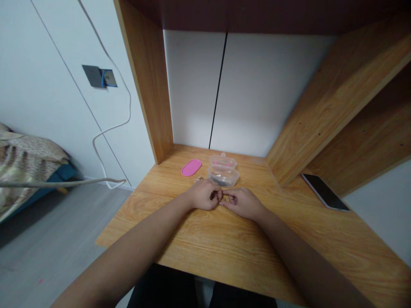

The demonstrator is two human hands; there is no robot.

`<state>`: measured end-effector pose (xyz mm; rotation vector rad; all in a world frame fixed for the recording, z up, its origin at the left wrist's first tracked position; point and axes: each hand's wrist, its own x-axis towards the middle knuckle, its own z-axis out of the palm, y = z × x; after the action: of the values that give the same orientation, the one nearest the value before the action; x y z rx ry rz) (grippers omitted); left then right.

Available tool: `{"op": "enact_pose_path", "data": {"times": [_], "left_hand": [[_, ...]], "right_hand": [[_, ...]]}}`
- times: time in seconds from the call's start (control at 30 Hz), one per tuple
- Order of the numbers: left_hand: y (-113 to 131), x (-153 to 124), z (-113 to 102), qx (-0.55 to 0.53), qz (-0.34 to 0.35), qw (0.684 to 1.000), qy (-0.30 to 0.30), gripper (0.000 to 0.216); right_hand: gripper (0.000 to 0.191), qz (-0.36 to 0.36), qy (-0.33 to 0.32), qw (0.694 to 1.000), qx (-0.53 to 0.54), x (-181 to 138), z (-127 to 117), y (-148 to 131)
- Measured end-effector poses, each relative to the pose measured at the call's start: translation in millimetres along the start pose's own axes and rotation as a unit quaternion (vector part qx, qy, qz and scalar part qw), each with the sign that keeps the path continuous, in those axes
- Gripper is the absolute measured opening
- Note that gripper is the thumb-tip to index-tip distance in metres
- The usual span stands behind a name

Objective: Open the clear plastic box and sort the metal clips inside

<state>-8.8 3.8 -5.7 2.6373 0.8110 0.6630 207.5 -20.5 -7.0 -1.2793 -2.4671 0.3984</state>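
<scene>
My left hand and my right hand meet over the wooden desk, fingertips almost touching. Both are closed in a pinch around a small, dark gold-coloured item, too small and too covered by fingers to name. Just beyond them stands a clear plastic case with its hinged lid tipped back; something dark shows inside it. A few tiny pieces lie behind my left hand. Farther left is a flat pink oval, resting on the desk.
A dark-screened phone lies on the desk at the right. Wooden side panels and a shelf enclose the desk's back. At left, a white cable hangs down the wall near an open socket box.
</scene>
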Motion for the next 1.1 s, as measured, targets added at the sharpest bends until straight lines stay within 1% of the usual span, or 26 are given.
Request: {"op": "enact_pose_path", "data": {"times": [0.13,0.2,0.37,0.47,0.53,0.77,0.97,1.1], "left_hand": [[-2,1,1,-0.029,0.045,0.999,-0.009,0.019],[-2,1,1,-0.038,0.054,0.998,-0.014,0.020],[-1,-1,2,-0.056,0.034,0.998,-0.026,0.022],[1,-2,2,-0.064,0.031,0.997,-0.018,0.030],[2,-2,3,-0.068,0.033,0.997,-0.011,0.031],[3,-1,7,-0.101,0.023,0.995,0.008,0.027],[2,0,10,-0.132,0.015,0.991,0.026,0.020],[1,1,11,-0.175,0.005,0.983,0.057,0.013]], "right_hand": [[0.020,0.007,-0.013,1.000,-0.001,0,-2,0],[0.018,0.000,-0.012,1.000,-0.003,-1,-3,0],[0.022,-0.026,0.007,0.999,-0.018,-2,-3,3],[0.025,-0.040,0.027,0.999,-0.014,-3,-1,5],[0.027,-0.046,0.032,0.998,-0.010,-3,-1,6],[0.035,-0.065,0.053,0.996,0.017,-3,1,5],[0.030,-0.068,0.062,0.995,0.047,-5,0,5],[0.025,-0.067,0.055,0.994,0.062,-6,-4,5]]}}
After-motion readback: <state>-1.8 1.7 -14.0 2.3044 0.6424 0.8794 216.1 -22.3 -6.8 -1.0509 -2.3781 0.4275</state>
